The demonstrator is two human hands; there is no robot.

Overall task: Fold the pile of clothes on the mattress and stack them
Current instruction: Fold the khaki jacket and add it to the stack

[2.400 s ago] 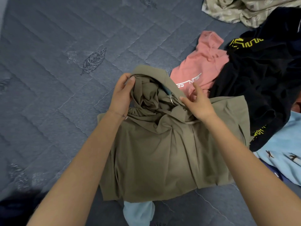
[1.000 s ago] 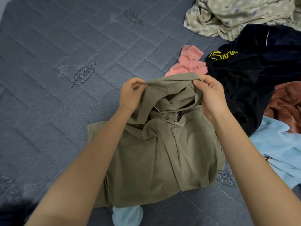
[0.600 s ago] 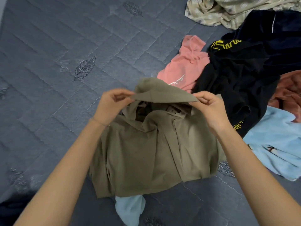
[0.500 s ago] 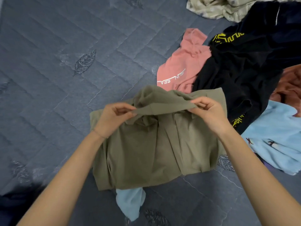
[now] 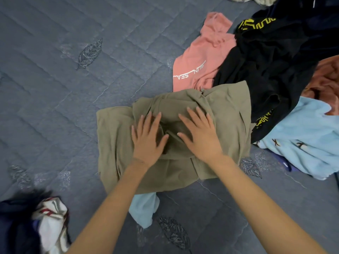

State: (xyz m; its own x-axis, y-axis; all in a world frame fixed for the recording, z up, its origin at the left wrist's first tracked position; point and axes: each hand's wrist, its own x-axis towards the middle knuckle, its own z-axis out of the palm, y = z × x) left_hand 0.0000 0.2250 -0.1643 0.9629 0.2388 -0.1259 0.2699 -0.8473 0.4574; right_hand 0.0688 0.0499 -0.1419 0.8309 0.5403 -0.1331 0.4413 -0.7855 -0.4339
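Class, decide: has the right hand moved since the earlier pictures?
Yes. The right hand came down toward the person, away from the pink shirt, now flat on the olive garment.

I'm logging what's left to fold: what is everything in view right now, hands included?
mattress: 1, grey-blue quilted, under everything
olive garment: 1, olive green, centre
pink garment: 1, pink with white lettering, behind the olive garment
black garment: 1, black with yellow lettering, upper right
light blue garment: 1, light blue, right
rust garment: 1, rust brown, right edge
pale blue cloth: 1, pale blue, under the olive garment's near edge
beige cloth: 1, beige, top edge, mostly cut off
white cloth: 1, white with red marks, bottom left
dark cloth: 1, navy, bottom-left corner
left hand: 1, flat on the olive garment
right hand: 1, flat on the olive garment
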